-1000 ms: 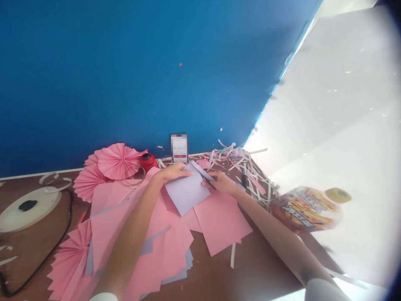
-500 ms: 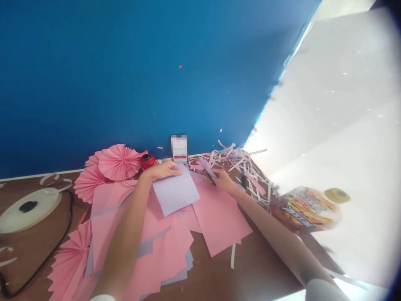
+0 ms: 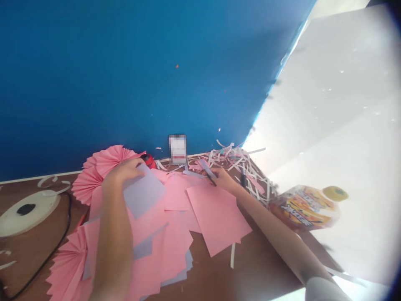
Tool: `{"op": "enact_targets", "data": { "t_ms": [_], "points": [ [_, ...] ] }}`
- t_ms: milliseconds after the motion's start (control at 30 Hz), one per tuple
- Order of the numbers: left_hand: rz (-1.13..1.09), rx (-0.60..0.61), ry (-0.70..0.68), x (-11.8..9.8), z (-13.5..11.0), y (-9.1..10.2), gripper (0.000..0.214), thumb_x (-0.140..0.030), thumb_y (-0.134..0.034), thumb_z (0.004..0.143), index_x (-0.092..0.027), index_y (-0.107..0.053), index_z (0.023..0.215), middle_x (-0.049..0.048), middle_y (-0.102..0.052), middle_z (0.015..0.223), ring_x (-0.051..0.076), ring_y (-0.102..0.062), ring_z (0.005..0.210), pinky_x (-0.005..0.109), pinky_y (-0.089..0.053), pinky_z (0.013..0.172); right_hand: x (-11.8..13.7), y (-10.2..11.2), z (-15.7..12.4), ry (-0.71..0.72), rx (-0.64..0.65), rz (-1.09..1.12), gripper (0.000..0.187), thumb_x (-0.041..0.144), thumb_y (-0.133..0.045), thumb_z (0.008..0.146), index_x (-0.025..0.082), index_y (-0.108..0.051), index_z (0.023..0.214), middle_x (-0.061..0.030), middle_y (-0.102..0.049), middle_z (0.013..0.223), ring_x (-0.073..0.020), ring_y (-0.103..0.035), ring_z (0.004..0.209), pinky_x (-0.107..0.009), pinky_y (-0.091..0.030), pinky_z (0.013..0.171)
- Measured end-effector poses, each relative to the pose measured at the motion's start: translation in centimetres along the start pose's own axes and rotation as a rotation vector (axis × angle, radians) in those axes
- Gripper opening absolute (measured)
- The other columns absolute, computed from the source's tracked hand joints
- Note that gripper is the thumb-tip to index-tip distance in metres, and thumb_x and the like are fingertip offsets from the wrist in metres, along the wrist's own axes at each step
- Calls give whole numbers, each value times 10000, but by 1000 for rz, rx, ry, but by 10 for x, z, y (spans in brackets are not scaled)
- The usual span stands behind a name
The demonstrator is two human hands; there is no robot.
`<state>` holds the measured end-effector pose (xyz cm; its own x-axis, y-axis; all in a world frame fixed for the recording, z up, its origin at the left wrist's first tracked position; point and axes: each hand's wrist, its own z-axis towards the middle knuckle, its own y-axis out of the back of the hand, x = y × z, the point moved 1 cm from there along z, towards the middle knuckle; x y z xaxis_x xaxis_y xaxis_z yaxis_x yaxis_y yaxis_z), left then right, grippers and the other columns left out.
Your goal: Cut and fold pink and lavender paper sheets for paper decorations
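The left hand (image 3: 123,172) grasps a lilac sheet (image 3: 144,190) to the left of a pink sheet (image 3: 216,219) on the bench (image 3: 266,267). The right hand (image 3: 224,180) clenches scissors (image 3: 206,168) just above that pink sheet, near paper shreds (image 3: 232,159).

One left hand (image 3: 123,171) on one lilac sheet (image 3: 144,190), one right hand (image 3: 224,179) on one pair of scissors (image 3: 206,169). At left, at least three pink fans (image 3: 86,184), one white disc (image 3: 28,211), one black cable (image 3: 53,246). Far, one phone (image 3: 178,149). At right, one marker (image 3: 243,177), one packet (image 3: 303,208).
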<state>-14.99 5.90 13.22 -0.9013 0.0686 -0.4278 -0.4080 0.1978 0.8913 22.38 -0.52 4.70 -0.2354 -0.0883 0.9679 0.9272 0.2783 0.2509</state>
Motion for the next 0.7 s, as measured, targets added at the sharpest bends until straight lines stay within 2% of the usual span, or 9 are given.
{"op": "enact_targets", "data": {
  "t_ms": [67, 133, 200, 233, 333, 467, 567, 633, 700],
  "points": [
    [91, -94, -39, -19, -5, 1, 391, -317, -660, 701, -181, -627, 1066, 113, -664, 1115, 259, -622, 958, 307, -459, 783, 4, -1, -2, -4, 53, 22, 332, 333, -682, 715, 140, -676, 986, 28, -531, 590, -90, -457, 514, -219, -387, 486],
    [107, -235, -64, -43, -7, -2, 388, -363, -599, 772, -173, -607, 1110, 120, -661, 1072, 267, -616, 958, 330, -454, 798, 7, -1, -5, -5, 126, 48, 343, 328, -688, 721, 136, -680, 1005, 27, -535, 593, -86, -464, 512, -217, -394, 486],
    [-75, -241, -148, -67, -5, -13, 450, -418, -506, 849, -203, -533, 1244, 89, -667, 1015, 237, -619, 918, 325, -458, 794, 10, -1, -9, -15, 233, 68, 350, 324, -697, 724, 135, -685, 1018, 29, -531, 585, -82, -470, 508, -216, -400, 488],
    [-229, -165, -214, -78, -3, -22, 480, -453, -458, 877, -221, -489, 1296, 83, -656, 1047, 214, -622, 893, 308, -467, 767, 11, -1, -10, -23, 288, 71, 356, 327, -708, 718, 134, -690, 1017, 28, -532, 584, -80, -474, 505, -214, -401, 483],
    [-689, 236, -321, -104, 5, -56, 576, -559, -377, 895, -179, -470, 1319, 132, -613, 1140, 198, -619, 909, 277, -482, 717, 15, -1, -15, -37, 412, 72, 378, 344, -747, 686, 125, -700, 991, 13, -559, 607, -82, -494, 499, -209, -404, 461],
    [-773, 669, -352, -122, 5, -90, 599, -657, -430, 837, -207, -570, 1206, 121, -622, 1108, 187, -604, 891, 243, -464, 658, 20, 0, -17, -20, 499, 71, 353, 352, -760, 675, 108, -706, 925, 15, -563, 579, -77, -485, 476, -205, -401, 444],
    [-655, 788, -406, -124, 3, -96, 475, -606, -578, 776, -183, -645, 982, 59, -631, 825, 138, -560, 685, 224, -399, 566, 21, 0, -16, -25, 488, 54, 326, 358, -758, 675, 113, -702, 883, 20, -565, 556, -77, -485, 470, -203, -401, 440],
    [-596, 781, -461, -121, 4, -95, 382, -542, -655, 739, -170, -639, 823, 7, -553, 655, 104, -475, 566, 223, -336, 516, 20, 0, -16, -30, 481, 38, 333, 352, -764, 664, 114, -701, 888, 17, -574, 571, -78, -492, 476, -200, -403, 440],
    [-573, 740, -501, -117, 8, -93, 342, -504, -667, 738, -166, -628, 766, -13, -508, 608, 92, -435, 538, 223, -313, 509, 19, 0, -16, -37, 493, 19, 371, 351, -761, 660, 116, -700, 940, 10, -588, 598, -81, -502, 487, -203, -415, 449]
  ]
}}
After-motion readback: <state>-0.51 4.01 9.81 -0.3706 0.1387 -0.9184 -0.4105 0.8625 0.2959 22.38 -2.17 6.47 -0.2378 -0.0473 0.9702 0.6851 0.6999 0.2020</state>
